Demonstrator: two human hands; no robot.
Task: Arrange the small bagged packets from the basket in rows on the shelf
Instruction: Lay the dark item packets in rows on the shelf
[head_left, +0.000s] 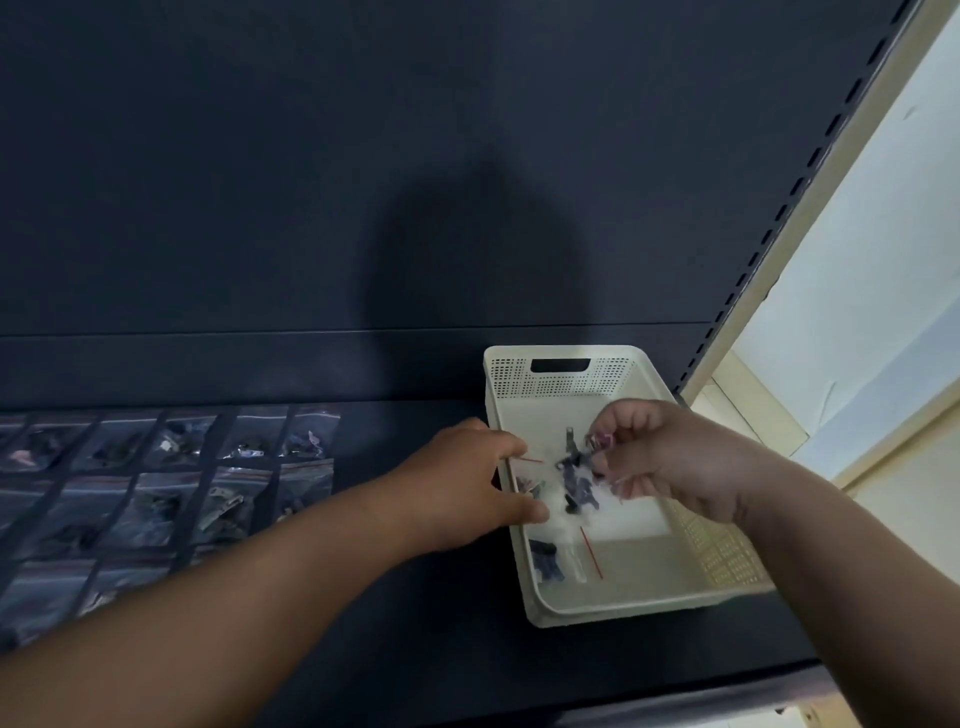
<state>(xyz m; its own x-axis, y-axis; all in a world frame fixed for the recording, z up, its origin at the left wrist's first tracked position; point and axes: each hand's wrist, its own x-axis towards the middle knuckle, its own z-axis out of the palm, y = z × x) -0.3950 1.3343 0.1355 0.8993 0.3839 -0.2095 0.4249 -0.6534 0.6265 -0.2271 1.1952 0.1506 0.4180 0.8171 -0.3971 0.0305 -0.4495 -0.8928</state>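
Your R hand (670, 462) is over the basket, fingers curled tight, pinching a clear packet (576, 470) of dark small parts just above the basket floor. Your L hand (467, 478) reaches in over the basket's left rim, thumb & fingers half-spread at the packet's left edge. It's too blurred there to tell if it grips or only touches.

The cream basket (571, 382) has perforated walls & a handle slot at the far end. It sits at the right end of the shelf, w/ a second packet (558, 561) lying flat near its front-left corner.

The dark shelf (415, 623) carries the packet rows (171, 488) on the left, laid flat side by side, well apart from the basket. Behind is a dark back panel (311, 182), at right a slotted upright (779, 223) & a pale wall (883, 260).
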